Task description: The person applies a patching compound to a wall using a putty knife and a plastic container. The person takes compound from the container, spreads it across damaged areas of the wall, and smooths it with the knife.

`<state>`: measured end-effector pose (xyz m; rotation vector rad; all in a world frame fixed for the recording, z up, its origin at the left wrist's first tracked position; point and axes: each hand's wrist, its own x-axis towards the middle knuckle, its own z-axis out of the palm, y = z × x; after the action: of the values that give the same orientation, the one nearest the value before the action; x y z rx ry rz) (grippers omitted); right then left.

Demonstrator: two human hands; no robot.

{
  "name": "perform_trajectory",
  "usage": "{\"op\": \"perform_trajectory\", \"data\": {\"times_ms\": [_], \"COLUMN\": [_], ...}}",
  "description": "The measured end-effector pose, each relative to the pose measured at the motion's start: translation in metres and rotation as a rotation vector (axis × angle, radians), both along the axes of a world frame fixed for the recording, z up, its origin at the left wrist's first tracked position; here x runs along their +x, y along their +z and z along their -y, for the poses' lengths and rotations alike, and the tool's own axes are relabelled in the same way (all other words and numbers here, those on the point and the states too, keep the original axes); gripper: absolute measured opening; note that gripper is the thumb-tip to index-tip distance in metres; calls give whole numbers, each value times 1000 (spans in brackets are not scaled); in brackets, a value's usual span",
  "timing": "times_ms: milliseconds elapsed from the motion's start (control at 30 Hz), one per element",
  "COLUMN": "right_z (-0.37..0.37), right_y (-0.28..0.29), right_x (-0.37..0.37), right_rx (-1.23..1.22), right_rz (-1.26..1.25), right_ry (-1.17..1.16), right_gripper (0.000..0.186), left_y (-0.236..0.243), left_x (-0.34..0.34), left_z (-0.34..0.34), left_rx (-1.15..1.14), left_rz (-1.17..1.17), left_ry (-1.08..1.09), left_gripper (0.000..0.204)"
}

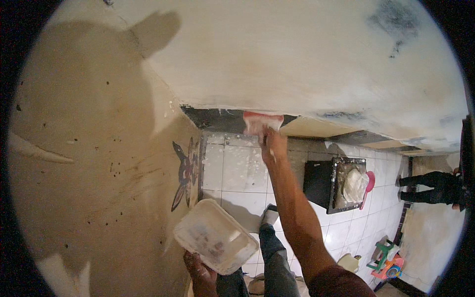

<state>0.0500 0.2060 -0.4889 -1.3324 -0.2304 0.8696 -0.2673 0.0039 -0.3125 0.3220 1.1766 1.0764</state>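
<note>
My right hand [269, 141] grips a red scraper smeared with white paste [260, 119] at the dark band [215, 117] along the lower edge of the pale upper surface [307, 59]. Below and to the left, my left hand [197, 267] holds a pale rectangular plastic tray [216, 236] by its edge, with white residue and grey smudges inside. The beige wall [99, 193] on my left carries a dark printed decal [185, 173] beside the tray. My legs and one sandalled foot show on the tiled floor [242, 168].
A black box [316, 185] and a spattered board [341, 203] bearing a white lump [355, 185] stand at the right, beside a pink dipper [370, 182]. Green and orange plastic stools [385, 262] and a cream container [349, 262] lie lower right. Another person's dark-clad legs [430, 195] show at the far right.
</note>
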Motion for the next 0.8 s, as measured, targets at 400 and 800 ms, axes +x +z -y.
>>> {"op": "perform_trajectory", "data": {"times_ms": [400,800], "right_z": [32,64], "right_y": [72,104], "right_x": [19,27], "right_rx": [54,-85], "right_rz": [-246,-308], "right_ry": [38,-13], "right_gripper": [11,9], "left_y": [-17,1], "left_x": [-9,5], "left_z": [14,19], "left_rx": [89,50], "left_rz": [-93,-24], "left_ry": [-38,9], "left_gripper": [74,74]}}
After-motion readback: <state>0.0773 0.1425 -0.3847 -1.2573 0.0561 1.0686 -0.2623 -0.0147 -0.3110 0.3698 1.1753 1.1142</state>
